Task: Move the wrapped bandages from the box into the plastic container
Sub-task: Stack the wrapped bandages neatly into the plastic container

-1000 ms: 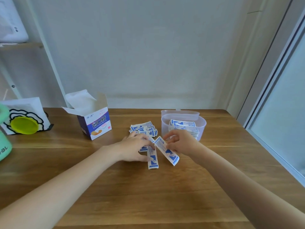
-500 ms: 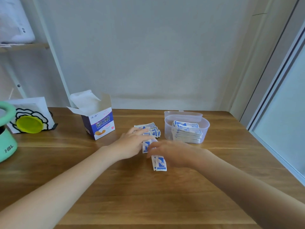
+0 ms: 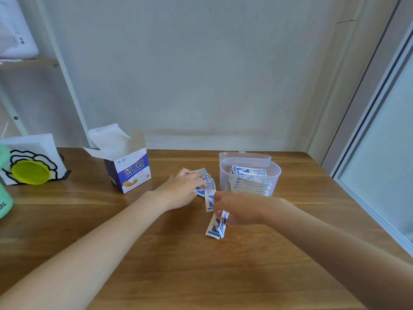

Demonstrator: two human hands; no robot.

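A loose pile of white-and-blue wrapped bandages [image 3: 206, 177] lies on the wooden table between the open bandage box [image 3: 131, 173] and the clear plastic container [image 3: 276, 173]. The container holds a stack of bandages [image 3: 250, 182]. My left hand [image 3: 181, 189] rests flat on the pile with its fingers spread over it. My right hand [image 3: 237, 209] pinches two bandages [image 3: 216, 227] by their upper ends, and they hang down over the table. One more bandage [image 3: 209, 200] lies between the two hands.
The box stands with its flaps up and white paper sticking out. At the far left are a white holder with a yellow-green disc [image 3: 30, 172] and a mint-green object [image 3: 4, 198]. The wall runs behind the table [image 3: 201, 276]; a glass door frame stands at right.
My right hand dropped from in front of the container to the table, gathered a second bandage, and now lifts both. My left hand slid further onto the pile.
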